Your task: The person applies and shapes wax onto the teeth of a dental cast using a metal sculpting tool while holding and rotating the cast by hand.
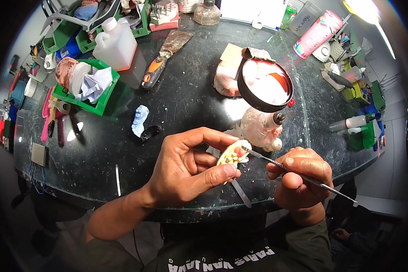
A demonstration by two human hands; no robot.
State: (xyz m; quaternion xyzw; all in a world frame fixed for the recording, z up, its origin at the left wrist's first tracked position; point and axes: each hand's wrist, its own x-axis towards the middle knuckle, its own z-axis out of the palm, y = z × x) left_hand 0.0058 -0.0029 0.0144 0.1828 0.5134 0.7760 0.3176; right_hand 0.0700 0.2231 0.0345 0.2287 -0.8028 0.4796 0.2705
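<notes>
While the left hand (190,167) pinches a cream dental cast (233,155) and the right hand (306,172) closes round a metal carver (267,158), scraping seems underway, the next stroke needing light control.

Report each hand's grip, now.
Left hand: closed, holding the cast.
Right hand: closed, holding the metal tool.
</notes>
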